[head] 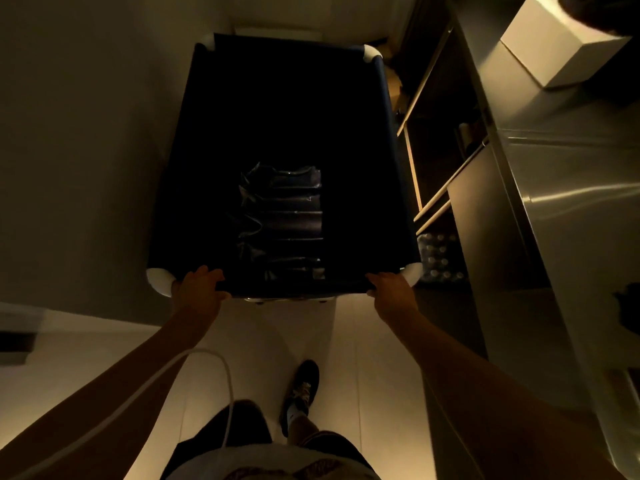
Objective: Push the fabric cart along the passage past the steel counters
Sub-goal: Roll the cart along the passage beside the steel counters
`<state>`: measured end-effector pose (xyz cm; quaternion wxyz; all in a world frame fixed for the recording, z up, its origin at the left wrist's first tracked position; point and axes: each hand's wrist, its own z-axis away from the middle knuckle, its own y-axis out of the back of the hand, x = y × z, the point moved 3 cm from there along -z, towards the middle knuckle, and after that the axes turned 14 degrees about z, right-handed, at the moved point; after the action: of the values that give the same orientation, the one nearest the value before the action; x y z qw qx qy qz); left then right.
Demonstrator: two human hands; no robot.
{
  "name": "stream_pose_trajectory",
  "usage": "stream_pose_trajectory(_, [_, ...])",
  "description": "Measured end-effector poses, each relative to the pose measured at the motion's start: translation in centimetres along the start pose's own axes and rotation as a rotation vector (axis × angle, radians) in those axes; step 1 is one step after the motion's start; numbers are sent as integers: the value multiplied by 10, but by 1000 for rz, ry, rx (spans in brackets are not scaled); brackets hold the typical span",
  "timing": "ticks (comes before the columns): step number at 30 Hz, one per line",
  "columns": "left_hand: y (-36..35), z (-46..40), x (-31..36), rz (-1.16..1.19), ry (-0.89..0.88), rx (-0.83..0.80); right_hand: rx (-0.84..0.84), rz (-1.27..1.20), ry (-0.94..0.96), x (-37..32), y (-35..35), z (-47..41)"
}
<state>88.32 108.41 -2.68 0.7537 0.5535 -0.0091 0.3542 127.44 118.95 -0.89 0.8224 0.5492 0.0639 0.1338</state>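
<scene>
Below you, in the middle of the narrow passage, stands the fabric cart [381, 161], a deep dark bin with white rounded corners [372, 54]. Your left hand [201, 284] is closed over the near rim close to the left corner, with the fingers curled over the edge into the bin. Your right hand [389, 284] grips the same rim close to the right corner, and its fingers also wrap over the edge. Both arms are stretched forward and well apart from each other.

At the bottom of the cart lies a row of dark shiny packages [282, 216], side by side; what is in them is too dark to tell. To your right runs the steel counter [568, 209], just beside the cart's right wall. A white box [557, 46] rests on its top at the far end. Under the counter you see open shelves [436, 140], and a pack of bottles [438, 256] sits low beside the cart's near right corner. On the pale floor [363, 358] one shoe [303, 384] is set forward between your arms. A white cable [221, 375] hangs in a loop by your left arm.
</scene>
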Motion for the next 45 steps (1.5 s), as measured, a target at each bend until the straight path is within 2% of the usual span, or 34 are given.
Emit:
stream_pose_trajectory(8, [14,-38,14,33,-3,23,93,23,57,2,6,-37])
stream_pose_trajectory(17, [35,-85,31,84,-51,16,109,-4,37,-4,25,-81])
stream_pose_trajectory(22, [38,-109,34,0,-214,111,118,-39,-13,-15,43,-109])
stream_pose_trajectory(29, [50,-166,27,-40,-211,-49,66,-8,-86,-28,63,-146])
stream_pose_trajectory(45, [89,-259,41,-140,-311,-87,43,-81,-224,-57,90,-196])
